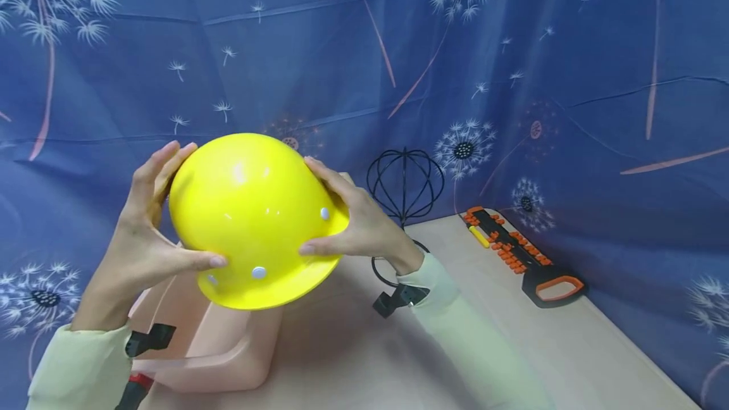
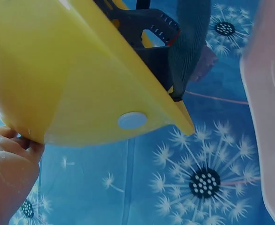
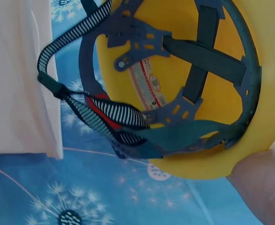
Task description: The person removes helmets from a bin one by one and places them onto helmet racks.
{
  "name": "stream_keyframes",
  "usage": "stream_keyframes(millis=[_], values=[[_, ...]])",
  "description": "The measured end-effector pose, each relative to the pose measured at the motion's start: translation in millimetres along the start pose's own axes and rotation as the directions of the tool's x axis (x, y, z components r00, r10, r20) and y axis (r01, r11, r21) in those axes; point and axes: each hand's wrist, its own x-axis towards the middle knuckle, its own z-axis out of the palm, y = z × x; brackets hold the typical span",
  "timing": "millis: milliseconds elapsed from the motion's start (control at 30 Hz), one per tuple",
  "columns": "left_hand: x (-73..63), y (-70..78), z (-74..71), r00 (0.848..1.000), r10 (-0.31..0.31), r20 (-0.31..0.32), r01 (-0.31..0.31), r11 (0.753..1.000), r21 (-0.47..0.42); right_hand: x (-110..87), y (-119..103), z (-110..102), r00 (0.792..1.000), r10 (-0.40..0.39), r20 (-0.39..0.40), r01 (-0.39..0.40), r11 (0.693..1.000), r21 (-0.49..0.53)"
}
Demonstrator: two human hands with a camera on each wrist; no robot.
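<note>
Left hand (image 1: pixel 140 238) and right hand (image 1: pixel 360 220) clamp the helmet (image 1: pixel 250 204), which hides part of the bin (image 1: pixel 228 369) below and, from above, its own straps (image 3: pixel 204 54).

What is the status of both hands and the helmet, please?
Left hand, right hand: both gripping yellow helmet. Helmet held up in air. Pink bin nearby; nothing visibly blocking.

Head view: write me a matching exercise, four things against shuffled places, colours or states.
1. Hard hat
2. Bin
3. Wire stand
4. Black-and-orange tool

A. Upright, in front of the curtain
B. Lying near the right edge of the table
C. Pale pink
D. Gripped by left hand and right hand

Pairs: 1-D, 2-C, 3-A, 4-B
</note>
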Motion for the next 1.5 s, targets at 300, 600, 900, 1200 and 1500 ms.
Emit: stream_keyframes(millis=[300, 600, 900, 1200, 1500], values=[[33.8, 7.4, 15.1, 0.998, 0.015, 0.064, -0.010, 0.997, -0.080, -12.7, -8.0, -22.0, 0.998, -0.027, -0.060, 0.023, 0.997, -0.073], [62.9, 6.5, 28.6, 0.989, 0.070, 0.131, -0.027, 0.951, -0.307, -24.1, -16.1, -36.7, 0.986, 0.123, -0.113, -0.128, 0.991, -0.036], [68.6, -10.7, 44.8, 0.982, -0.043, 0.186, 0.066, 0.991, -0.118, -26.6, -15.3, -50.5, 0.991, 0.068, -0.116, -0.077, 0.994, -0.077], [58.5, -28.7, 59.1, 0.981, 0.004, 0.195, 0.041, 0.973, -0.226, -35.0, -14.1, -49.1, 0.993, -0.028, -0.118, -0.001, 0.972, -0.235], [77.0, 1.2, 74.6, 0.998, -0.019, 0.051, 0.039, 0.901, -0.432, -43.2, -11.7, -62.8, 0.969, -0.101, -0.226, 0.080, 0.992, -0.100]])
